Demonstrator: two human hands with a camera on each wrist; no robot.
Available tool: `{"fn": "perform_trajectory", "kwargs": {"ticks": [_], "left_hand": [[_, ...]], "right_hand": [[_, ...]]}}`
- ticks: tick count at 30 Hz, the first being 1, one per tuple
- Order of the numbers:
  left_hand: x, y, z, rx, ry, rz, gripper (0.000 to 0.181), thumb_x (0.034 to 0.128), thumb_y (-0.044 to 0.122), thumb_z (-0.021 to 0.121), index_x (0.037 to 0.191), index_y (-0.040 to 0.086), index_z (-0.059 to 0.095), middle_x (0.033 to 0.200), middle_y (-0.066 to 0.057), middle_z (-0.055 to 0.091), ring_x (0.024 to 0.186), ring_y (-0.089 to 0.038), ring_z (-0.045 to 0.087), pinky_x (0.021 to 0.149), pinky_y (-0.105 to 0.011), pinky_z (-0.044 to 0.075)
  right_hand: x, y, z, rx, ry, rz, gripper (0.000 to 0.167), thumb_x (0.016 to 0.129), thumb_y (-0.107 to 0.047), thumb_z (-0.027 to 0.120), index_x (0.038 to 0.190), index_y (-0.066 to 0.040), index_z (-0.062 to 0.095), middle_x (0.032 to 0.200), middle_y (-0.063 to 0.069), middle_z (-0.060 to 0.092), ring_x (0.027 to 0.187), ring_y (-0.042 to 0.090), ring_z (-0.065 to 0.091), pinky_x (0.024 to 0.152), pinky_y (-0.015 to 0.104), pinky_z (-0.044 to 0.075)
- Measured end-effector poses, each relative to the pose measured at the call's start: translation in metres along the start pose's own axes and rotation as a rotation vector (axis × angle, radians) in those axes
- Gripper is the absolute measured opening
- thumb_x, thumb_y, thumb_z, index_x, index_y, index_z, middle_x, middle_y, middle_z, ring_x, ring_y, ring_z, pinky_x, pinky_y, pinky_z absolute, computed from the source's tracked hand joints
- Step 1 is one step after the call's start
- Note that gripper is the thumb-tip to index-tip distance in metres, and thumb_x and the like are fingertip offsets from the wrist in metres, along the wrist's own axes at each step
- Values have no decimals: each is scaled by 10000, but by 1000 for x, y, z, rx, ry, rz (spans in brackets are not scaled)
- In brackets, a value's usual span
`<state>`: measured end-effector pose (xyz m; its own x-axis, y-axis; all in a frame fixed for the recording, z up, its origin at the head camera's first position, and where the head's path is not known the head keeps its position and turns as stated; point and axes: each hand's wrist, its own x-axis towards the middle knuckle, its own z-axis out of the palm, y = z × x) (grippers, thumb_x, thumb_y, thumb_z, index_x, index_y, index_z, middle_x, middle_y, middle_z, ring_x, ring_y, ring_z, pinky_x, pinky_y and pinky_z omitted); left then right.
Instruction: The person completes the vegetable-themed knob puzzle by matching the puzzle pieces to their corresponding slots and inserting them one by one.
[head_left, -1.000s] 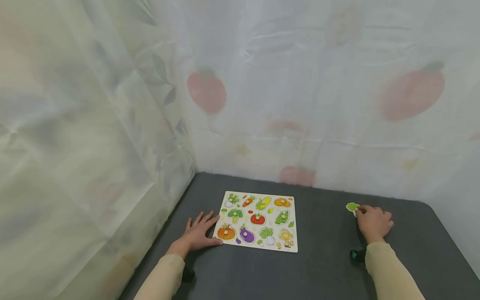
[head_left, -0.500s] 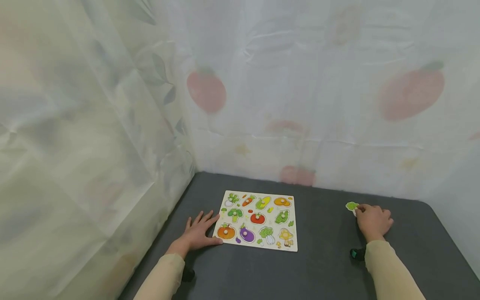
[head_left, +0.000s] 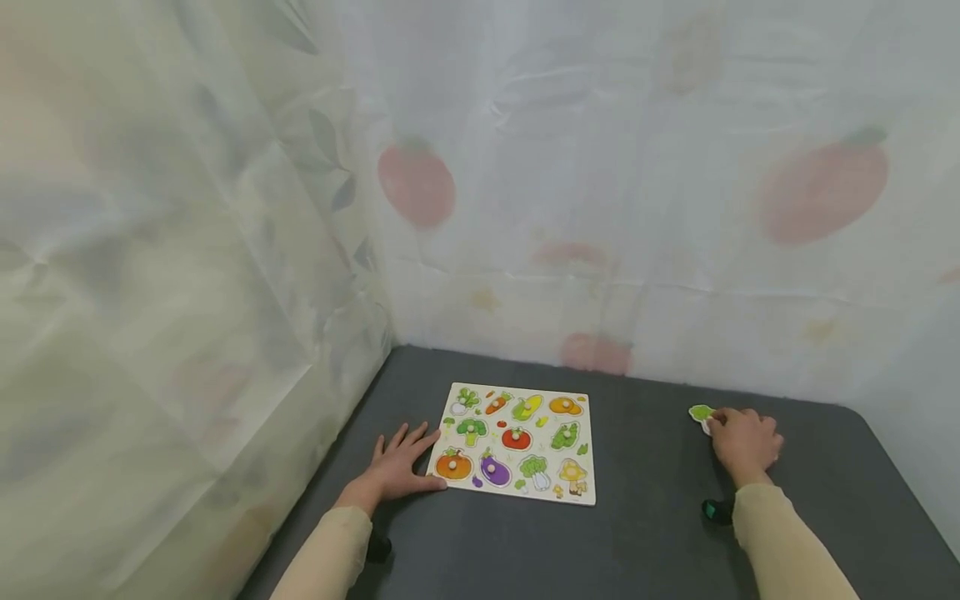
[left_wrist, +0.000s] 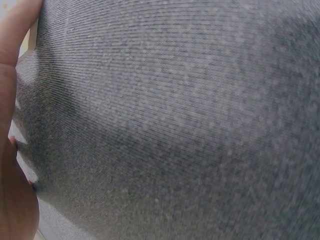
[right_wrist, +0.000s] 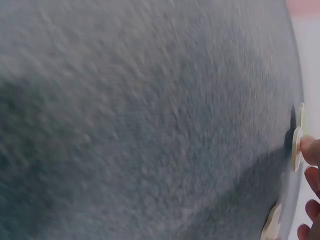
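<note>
A flat white puzzle board (head_left: 480,487) with printed vegetables lies on the dark table in the head view. My left hand (head_left: 394,472) is spread at its left edge; the thumb and a fingertip touch the board's side. Well to the right, my right hand (head_left: 746,443) pinches a green-and-white vegetable puzzle piece (head_left: 701,412). In the right wrist view that piece (right_wrist: 297,150) stands nearly edge-on at the thumb, and the other fingers are curled below. The left wrist view shows part of my left hand (left_wrist: 15,165) and a corner of the board (left_wrist: 31,42).
A second wooden piece (right_wrist: 271,224) lies on the table below the right fingers in the right wrist view. Pale printed sheeting (head_left: 600,208) hangs along the back and left sides of the grey table (head_left: 555,550). Dark table surface lies between the board and the right hand.
My right hand and the puzzle piece have shifted very slightly to the left. The left hand and the board stay in place.
</note>
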<state>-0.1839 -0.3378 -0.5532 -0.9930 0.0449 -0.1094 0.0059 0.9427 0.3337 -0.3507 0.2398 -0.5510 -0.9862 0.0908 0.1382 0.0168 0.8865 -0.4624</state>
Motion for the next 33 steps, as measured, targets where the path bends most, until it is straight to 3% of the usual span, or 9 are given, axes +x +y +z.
{"fn": "perform_trajectory", "kwargs": {"ticks": [5, 14, 21, 33], "left_hand": [[0, -3, 2, -10, 5, -9, 1027, 775, 748, 730, 1615, 289, 359, 1683, -55, 251, 1546, -421, 107, 1153, -737, 17], [0, -10, 1, -20, 5, 1, 1024, 785, 729, 738, 1617, 267, 358, 1682, -81, 249, 1538, -443, 111, 1140, -752, 18], [2, -8, 0, -19, 3, 8, 1024, 780, 730, 742, 1612, 262, 371, 1677, -89, 260, 1535, -450, 119, 1137, -757, 20], [2, -5, 5, -45, 21, 45, 1052, 772, 762, 718, 1611, 229, 374, 1663, -141, 273, 1522, -479, 118, 1122, -769, -19]], "right_hand": [[-6, -17, 11, 67, 69, -149, 317, 1024, -218, 599, 1173, 46, 693, 1244, 343, 533, 1187, 596, 354, 899, 718, 283], [-29, -78, 35, 100, 106, -371, 221, 951, -241, 736, 1050, -49, 778, 1151, 240, 633, 1167, 498, 463, 920, 677, 354], [-52, -114, 52, 139, 59, -436, 166, 925, -279, 778, 991, -128, 794, 1105, 132, 659, 1146, 401, 491, 933, 610, 385], [-87, -144, 67, 190, -30, -491, 127, 885, -315, 824, 949, -210, 793, 1025, 2, 646, 1122, 304, 505, 926, 530, 405]]}}
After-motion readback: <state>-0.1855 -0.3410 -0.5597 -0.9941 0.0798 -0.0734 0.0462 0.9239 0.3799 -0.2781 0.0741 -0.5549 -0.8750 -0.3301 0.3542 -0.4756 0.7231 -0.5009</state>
